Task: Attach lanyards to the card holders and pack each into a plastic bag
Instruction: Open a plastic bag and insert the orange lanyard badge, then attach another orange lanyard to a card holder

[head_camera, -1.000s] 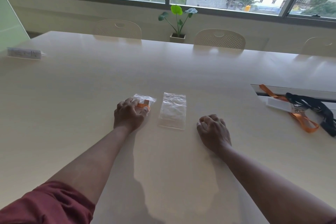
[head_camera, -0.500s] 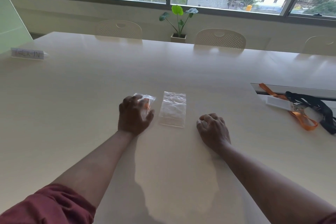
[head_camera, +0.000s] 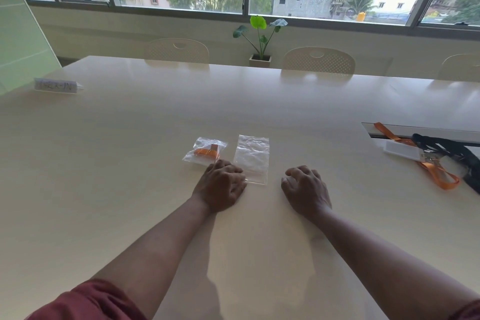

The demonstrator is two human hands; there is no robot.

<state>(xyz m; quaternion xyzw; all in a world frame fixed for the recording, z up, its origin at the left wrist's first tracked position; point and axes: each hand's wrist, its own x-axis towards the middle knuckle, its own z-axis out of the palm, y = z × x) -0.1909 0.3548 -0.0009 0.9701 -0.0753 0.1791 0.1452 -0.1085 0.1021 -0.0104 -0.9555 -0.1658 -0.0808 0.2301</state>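
Note:
A small clear bag (head_camera: 204,151) with an orange lanyard folded inside lies on the pale table (head_camera: 130,163). Just right of it lies an empty clear zip bag (head_camera: 251,158). My left hand (head_camera: 220,184) rests palm down on the table in front of the packed bag, holding nothing; its fingers reach the empty bag's near left corner. My right hand (head_camera: 305,189) rests on the table to the right of the empty bag, fingers loosely curled and empty. Far right lie a clear card holder (head_camera: 401,149) on an orange lanyard (head_camera: 433,171) and a black lanyard (head_camera: 452,150).
A folded name card (head_camera: 55,85) stands at the far left of the table. A cable slot (head_camera: 420,132) is cut into the table at the right. Pale chairs (head_camera: 318,61) line the far edge, and a potted plant (head_camera: 260,41) sits on the sill under the windows.
My left hand let go of the packed bag and drew back toward me and rightward, leaving the bag uncovered on the table. My right hand stayed where it was.

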